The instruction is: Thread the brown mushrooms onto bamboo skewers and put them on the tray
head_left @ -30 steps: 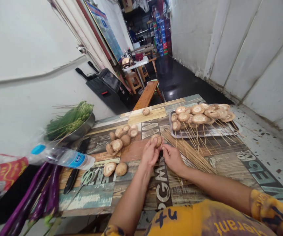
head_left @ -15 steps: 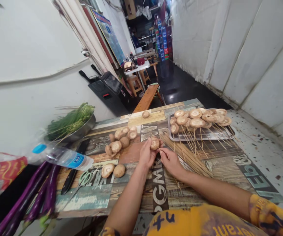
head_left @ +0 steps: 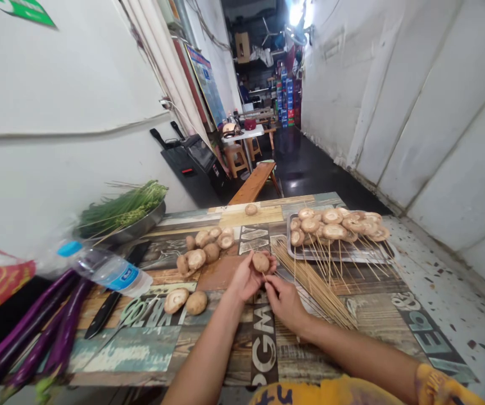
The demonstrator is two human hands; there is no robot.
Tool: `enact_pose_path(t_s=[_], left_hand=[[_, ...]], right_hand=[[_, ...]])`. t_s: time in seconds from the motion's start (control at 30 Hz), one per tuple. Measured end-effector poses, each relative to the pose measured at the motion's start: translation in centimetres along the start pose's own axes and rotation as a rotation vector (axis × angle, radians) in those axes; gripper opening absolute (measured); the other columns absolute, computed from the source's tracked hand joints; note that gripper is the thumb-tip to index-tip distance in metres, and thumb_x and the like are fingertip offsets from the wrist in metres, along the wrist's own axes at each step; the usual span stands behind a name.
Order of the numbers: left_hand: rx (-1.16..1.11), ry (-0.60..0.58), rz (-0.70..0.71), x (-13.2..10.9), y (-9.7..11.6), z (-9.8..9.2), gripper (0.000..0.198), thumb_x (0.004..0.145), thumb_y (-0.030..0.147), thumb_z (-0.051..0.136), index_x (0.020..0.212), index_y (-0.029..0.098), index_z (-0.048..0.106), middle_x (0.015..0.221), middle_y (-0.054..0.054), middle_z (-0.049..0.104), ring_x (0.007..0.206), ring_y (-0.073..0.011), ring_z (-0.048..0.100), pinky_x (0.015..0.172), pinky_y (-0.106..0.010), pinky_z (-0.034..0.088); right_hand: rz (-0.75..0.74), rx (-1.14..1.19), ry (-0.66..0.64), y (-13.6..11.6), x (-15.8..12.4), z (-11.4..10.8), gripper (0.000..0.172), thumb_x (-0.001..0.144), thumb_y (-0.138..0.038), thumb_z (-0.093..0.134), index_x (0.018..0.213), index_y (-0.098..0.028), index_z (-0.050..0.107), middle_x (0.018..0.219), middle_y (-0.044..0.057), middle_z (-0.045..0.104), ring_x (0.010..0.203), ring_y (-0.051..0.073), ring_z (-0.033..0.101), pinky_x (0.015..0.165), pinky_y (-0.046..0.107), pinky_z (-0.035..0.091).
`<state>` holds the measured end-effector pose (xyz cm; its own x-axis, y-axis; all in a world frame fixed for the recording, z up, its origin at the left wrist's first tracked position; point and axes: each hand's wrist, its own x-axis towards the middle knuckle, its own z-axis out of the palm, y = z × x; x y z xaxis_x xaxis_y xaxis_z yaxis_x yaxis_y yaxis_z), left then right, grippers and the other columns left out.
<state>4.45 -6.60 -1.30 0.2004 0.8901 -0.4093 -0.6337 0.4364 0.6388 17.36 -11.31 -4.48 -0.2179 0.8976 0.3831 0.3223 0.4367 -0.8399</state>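
Patterned wood-print table [head_left: 149,351], loose shiitake mushrooms [head_left: 196,259], kitchen knife [head_left: 103,315], scissors [head_left: 135,313], bundle of bamboo skewers [head_left: 316,287], metal tray [head_left: 343,260] of skewered mushrooms

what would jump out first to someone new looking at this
Ahead and to the right, a metal tray of mushrooms on wooden skewers catches the eye, with a loose bundle of skewers in front of it. At the center, the left hand cradles a mushroom, with the right hand up against it. At the lower left, long purple eggplants stand out.
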Motion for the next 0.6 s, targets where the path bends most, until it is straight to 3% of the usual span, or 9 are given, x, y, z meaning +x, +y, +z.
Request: enact_pose_path(t_s=[0.13,0.3,0.43,0.6], left_hand=[[-0.087,-0.005,-0.029,-0.5,0.4,0.6,0.035,0.095,0.034,0.037,0.094,0.01,0.062,0.089,-0.013,0.067,0.079,-0.0187,0.067,0.073,-0.033,0.056],[-0.02,0.147,0.18,-0.5,0.8,0.8,0.033,0.095,0.03,0.035,0.085,0.012,0.061,0.079,-0.01,0.066,0.067,-0.0156,0.064,0.063,-0.029,0.054],[0.167,0.228,0.367,0.2,0.5,-0.4,0.033,0.091,0.038,0.043,0.084,0.012,0.062,0.075,-0.008,0.067,0.064,-0.0144,0.063,0.063,-0.026,0.05],[0.589,0.375,0.592,1.1,0.0,-2.3,0.048,0.084,0.057,0.047,0.087,0.013,0.066,0.078,-0.008,0.07,0.072,-0.017,0.063,0.068,-0.027,0.048]], right_hand=[[-0.027,-0.072,-0.043,0.2,-0.4,0.4,0.027,0.089,-0.02,0.042,0.104,-0.016,0.064,0.087,0.009,0.073,0.075,0.02,0.067,0.07,0.029,0.05],[0.026,-0.08,-0.105,0.0,-0.9,0.6,0.026,0.087,-0.018,0.045,0.104,-0.015,0.064,0.09,0.009,0.072,0.079,0.02,0.067,0.073,0.029,0.05],[0.044,-0.062,-0.115,-0.3,-1.2,0.7,0.024,0.086,-0.017,0.047,0.103,-0.017,0.065,0.092,0.008,0.073,0.084,0.019,0.067,0.077,0.028,0.05],[0.067,-0.091,-0.116,-0.1,-1.1,0.7,0.023,0.086,-0.016,0.047,0.097,-0.018,0.067,0.086,0.006,0.073,0.077,0.018,0.067,0.072,0.026,0.049]])
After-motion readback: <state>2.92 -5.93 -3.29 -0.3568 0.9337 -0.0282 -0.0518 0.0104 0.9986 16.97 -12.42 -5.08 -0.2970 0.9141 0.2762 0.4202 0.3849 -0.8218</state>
